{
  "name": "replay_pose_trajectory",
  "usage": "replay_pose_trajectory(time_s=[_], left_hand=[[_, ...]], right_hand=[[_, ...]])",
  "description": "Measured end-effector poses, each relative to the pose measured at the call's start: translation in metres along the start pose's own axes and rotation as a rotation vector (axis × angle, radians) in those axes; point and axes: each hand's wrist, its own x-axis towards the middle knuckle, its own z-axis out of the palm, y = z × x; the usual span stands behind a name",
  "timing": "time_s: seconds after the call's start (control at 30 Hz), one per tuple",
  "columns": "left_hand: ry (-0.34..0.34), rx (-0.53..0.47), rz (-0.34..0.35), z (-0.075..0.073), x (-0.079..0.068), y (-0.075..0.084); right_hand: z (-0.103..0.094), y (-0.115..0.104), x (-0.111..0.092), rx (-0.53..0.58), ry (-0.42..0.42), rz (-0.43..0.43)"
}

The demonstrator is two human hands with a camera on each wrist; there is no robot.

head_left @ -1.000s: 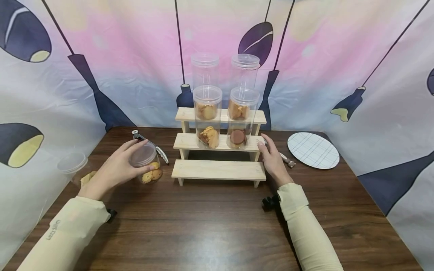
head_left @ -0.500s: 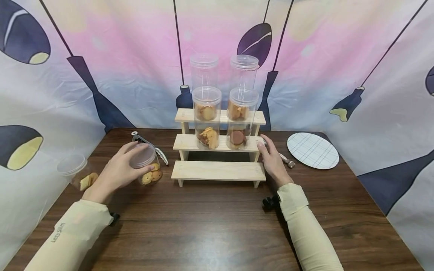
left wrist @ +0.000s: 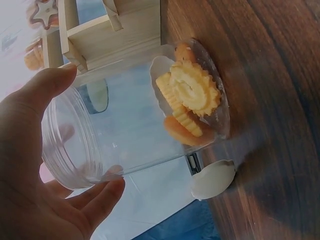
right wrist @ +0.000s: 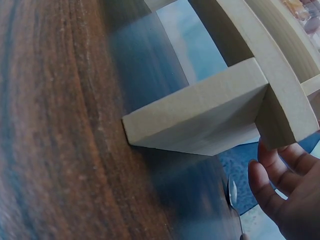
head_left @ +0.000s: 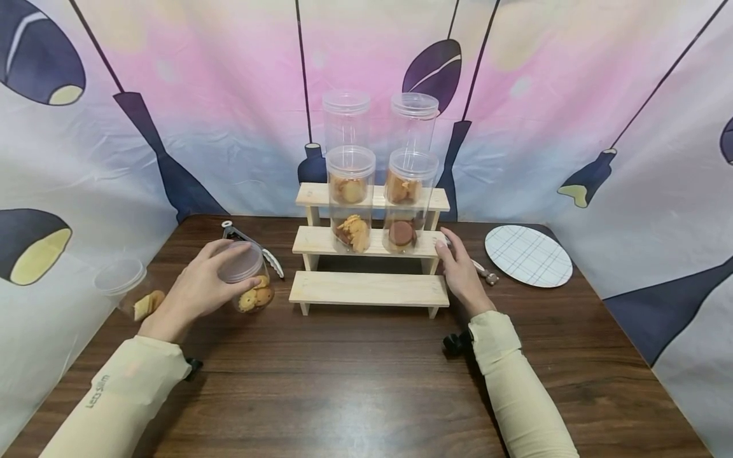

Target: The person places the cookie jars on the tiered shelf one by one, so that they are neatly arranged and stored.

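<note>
My left hand (head_left: 200, 280) grips a clear lidded jar (left wrist: 135, 130) from above, fingers and thumb spread round its lid. Cookies (left wrist: 192, 90) lie at the bottom of this jar, which stands on the table left of a wooden three-step stand (head_left: 369, 289). At the stand's right side, my right hand (head_left: 462, 273) holds the end of the middle step. The right wrist view shows its fingertips (right wrist: 265, 150) at the board's end and underside. Two tall jars of cookies (head_left: 350, 210) (head_left: 408, 213) stand on the middle step, two more (head_left: 346, 121) (head_left: 413, 121) on the top step.
Another cookie jar (head_left: 123, 280) stands at the far left, partly behind my left hand. Tongs (head_left: 272, 257) lie behind the gripped jar. To the right are a checked oval plate (head_left: 529, 256) and a small metal utensil (head_left: 488, 275). A printed cloth (head_left: 246, 95) hangs behind the table (head_left: 343, 381).
The left hand and its jar have shifted very slightly, and the far-left jar shows a little more beside the wrist. The right hand stays at the stand.
</note>
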Motion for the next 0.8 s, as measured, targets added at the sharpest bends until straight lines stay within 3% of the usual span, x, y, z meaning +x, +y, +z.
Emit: replay_pose_trajectory(time_s=[0.4,0.8], left_hand=[[0.019,-0.011,-0.021,-0.007,0.001,0.003],[0.073,0.003,0.033,-0.032,0.001,0.034]], right_hand=[[0.0,-0.001,-0.001,0.018,-0.003,0.011],[0.0,-0.001,0.001,0.015,-0.01,0.021]])
